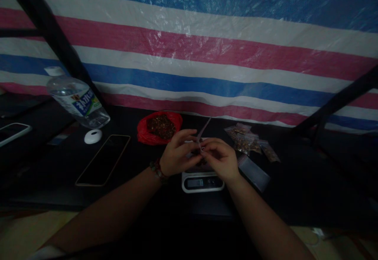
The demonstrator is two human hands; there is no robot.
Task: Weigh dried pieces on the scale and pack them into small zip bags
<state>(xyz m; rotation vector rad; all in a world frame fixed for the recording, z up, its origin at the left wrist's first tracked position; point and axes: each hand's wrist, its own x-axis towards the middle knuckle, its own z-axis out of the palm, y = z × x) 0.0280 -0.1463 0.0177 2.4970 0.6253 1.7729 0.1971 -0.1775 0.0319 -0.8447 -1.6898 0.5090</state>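
both hands [177,153] [220,158] grip a small clear bag [203,132] over scale [202,181] — dark table [310,181], striped tarp [206,47] behind.

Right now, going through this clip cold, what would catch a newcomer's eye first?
The striped tarp in red, white and blue fills the whole background. At centre, the left hand and right hand meet over a small digital scale, pinching a small clear bag between them. Behind the hands lies a red bag of dark flakes; a water bottle leans at the far left.
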